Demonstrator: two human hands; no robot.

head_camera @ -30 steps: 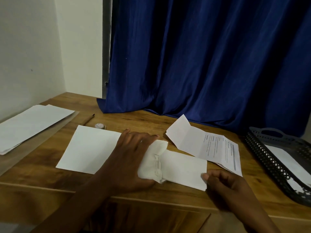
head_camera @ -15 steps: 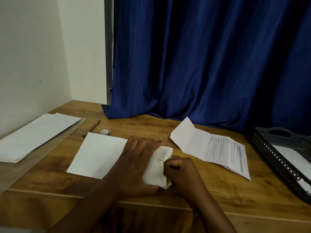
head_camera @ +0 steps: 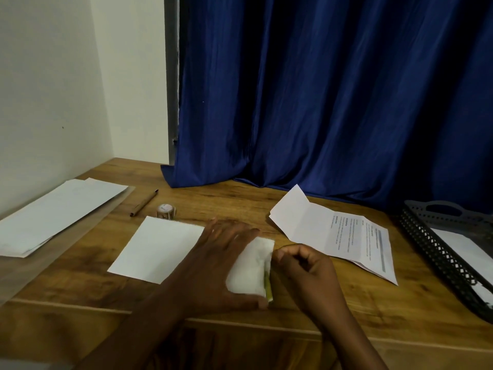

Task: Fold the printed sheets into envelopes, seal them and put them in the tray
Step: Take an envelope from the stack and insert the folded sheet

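Behind everything, blue curtain [head_camera: 333, 97] hanging down to the back edge of the wooden table [head_camera: 240, 198]. At the far left, pile of blank sheets [head_camera: 58, 209]; at the right edge, black mesh tray [head_camera: 437, 252] with white paper inside. Right of centre, printed sheet [head_camera: 346, 236], creased in thirds, lying open, far flap lifted. In front, white envelope [head_camera: 157, 247] flat under the left forearm. Left hand [head_camera: 221, 257] palm down, fingers straight and spread, pressing the envelope's flap [head_camera: 250, 265], thumb along its near edge. Right hand [head_camera: 304, 268] just beside the flap's right edge, fingers curled inward, fingertips at that edge; whether pinching anything, cannot tell. Thin yellow-green strip [head_camera: 267, 287] showing at the same edge. Beyond the envelope, brown pen [head_camera: 144, 206] and small tape roll [head_camera: 165, 210].
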